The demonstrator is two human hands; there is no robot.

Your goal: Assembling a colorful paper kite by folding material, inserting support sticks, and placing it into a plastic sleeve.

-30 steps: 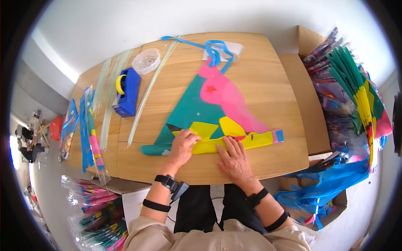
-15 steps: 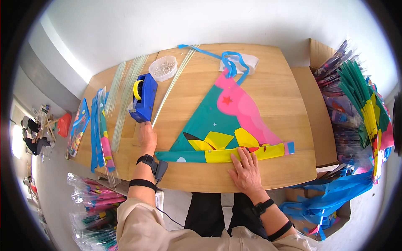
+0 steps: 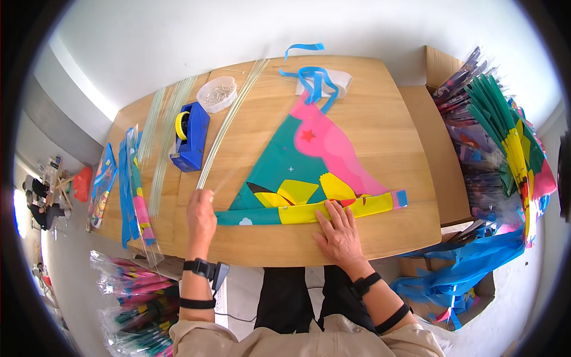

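A triangular kite [image 3: 276, 157] of green, pink and yellow sheet lies on the table, its near edge folded into a green and yellow strip. My right hand [image 3: 340, 235] rests on that strip with fingers stretched out, pressing it down. My left hand [image 3: 202, 220] is closed at the strip's left end. From it a thin pale rod [image 3: 238, 163], blurred by motion, slants up to the far right over the table. Blue ribbon [image 3: 315, 80] lies in loops at the kite's far tip, and a loose ribbon piece shows above the table's far edge.
Several thin rods [image 3: 229, 128] lie left of the kite. Nearby are a blue tape dispenser [image 3: 193, 140] with yellow tape and a clear tub [image 3: 217, 95] of small pieces. Packed kites [image 3: 134, 190] lie at the table's left. A cardboard box [image 3: 431, 154] and bagged kites stand at the right.
My left hand has moved away from beside the tape dispenser, and a blurred rod now extends from it. Some blue ribbon has lifted at the far edge. My right hand stays on the folded strip.
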